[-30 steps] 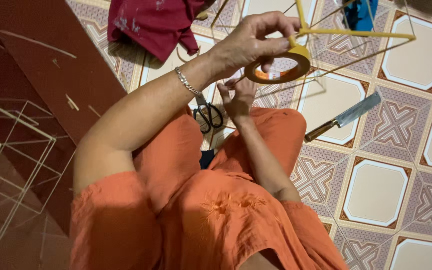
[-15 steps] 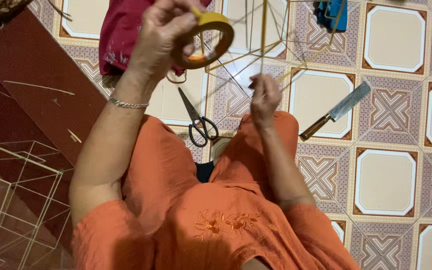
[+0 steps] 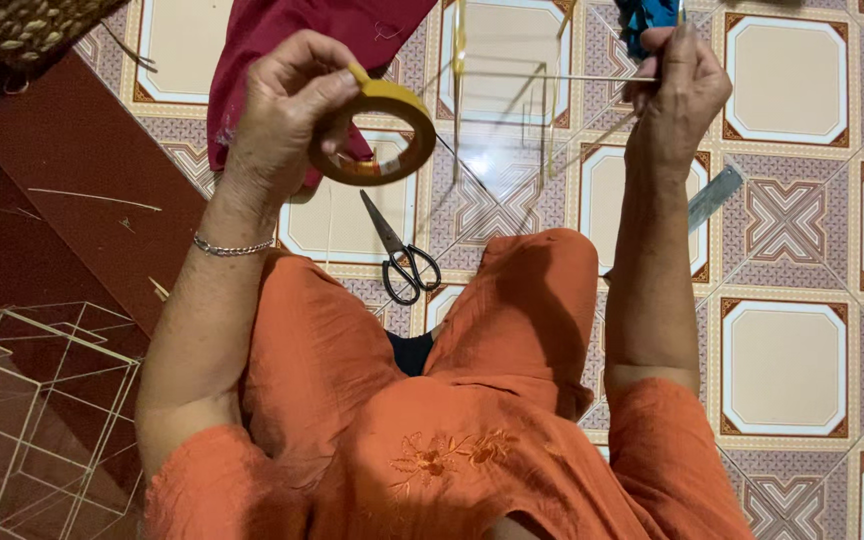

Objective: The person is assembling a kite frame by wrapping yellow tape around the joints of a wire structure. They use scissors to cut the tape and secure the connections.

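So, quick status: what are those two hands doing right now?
Left hand grips yellow tape roll. Right hand pinches thin stick frame. Scissors on floor below, nothing blocking.

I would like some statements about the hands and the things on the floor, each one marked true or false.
1. The left hand holds a yellow tape roll. True.
2. The scissors lie on the floor tiles. True.
3. The right hand holds the scissors. False: it pinches a thin stick frame.
4. The cloth on the floor is green. False: it is dark red.
5. A bracelet is on the left wrist. True.
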